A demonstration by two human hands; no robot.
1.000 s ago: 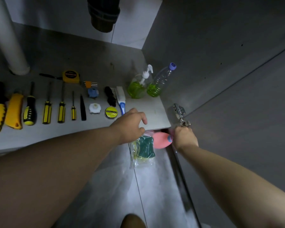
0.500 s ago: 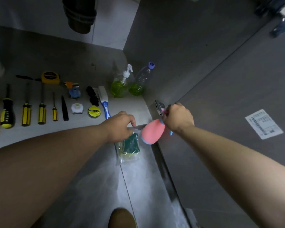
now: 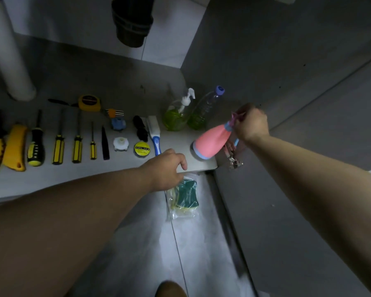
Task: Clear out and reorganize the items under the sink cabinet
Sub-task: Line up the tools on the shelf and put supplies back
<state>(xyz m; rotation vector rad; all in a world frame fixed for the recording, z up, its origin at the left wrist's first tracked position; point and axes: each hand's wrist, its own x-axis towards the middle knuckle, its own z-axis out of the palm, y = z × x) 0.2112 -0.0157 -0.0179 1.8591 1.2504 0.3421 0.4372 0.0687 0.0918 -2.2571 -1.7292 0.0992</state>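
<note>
Head camera looks down on the grey cabinet shelf (image 3: 51, 183), with tools (image 3: 58, 148) lined up toward 9 o'clock. The pink spray bottle (image 3: 211, 141) is tilted over the shelf's front corner, just off centre at 3 o'clock. The right hand (image 3: 252, 124) has its fingers curled round the bottle's neck. At 6 o'clock, the sponge packet (image 3: 185, 196) lies below the shelf edge, its top gripped in the curled fingers of the left hand (image 3: 165, 168).
</note>
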